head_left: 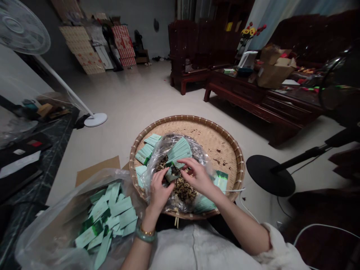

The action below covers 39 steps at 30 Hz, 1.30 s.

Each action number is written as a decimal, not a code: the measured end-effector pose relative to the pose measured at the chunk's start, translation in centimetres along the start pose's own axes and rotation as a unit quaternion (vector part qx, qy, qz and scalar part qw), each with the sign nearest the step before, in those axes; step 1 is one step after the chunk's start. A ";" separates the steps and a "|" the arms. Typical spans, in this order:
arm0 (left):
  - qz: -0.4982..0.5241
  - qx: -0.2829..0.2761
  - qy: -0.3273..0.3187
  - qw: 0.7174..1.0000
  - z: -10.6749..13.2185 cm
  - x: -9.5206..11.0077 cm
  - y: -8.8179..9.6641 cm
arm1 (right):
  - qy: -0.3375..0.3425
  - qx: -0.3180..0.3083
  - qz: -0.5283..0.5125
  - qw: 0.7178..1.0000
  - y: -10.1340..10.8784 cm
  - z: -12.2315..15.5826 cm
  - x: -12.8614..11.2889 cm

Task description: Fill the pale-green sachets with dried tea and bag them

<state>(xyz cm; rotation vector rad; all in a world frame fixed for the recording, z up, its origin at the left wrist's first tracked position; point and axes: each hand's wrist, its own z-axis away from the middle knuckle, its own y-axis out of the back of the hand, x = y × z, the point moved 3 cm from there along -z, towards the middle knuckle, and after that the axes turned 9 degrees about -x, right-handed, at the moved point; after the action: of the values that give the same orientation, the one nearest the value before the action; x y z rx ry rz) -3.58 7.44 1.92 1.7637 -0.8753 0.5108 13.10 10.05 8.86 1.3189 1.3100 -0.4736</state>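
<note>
A round woven bamboo tray [225, 146] rests in front of me. On it lies an open clear plastic bag [160, 153] of dark loose tea leaves [184, 189]. My left hand [159, 191] and my right hand [197, 174] meet over the leaves, both pinching one small green packet [171, 174]. A fanned stack of green packets [180, 150] lies in the bag just beyond my fingers. More green packets [147, 152] sit on the tray's left side, and others [221, 180] lie by my right wrist.
At lower left a clear bag [56, 225] holds several green packets [108, 217], with cardboard [97, 168] beside it. A white standing fan [95, 119] is at left, a black fan base [270, 174] at right. Dark wooden furniture [253, 93] stands behind.
</note>
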 end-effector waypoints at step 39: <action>-0.011 -0.013 -0.023 1.000 0.3 0.0 -0.5 | -0.010 -0.026 -0.037 0.999 -0.2 -0.1 -0.8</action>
<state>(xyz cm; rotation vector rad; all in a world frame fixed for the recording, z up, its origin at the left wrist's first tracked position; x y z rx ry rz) -3.20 7.29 1.49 1.7661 -0.8895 0.4435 12.66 9.74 9.47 1.2239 1.3493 -0.4988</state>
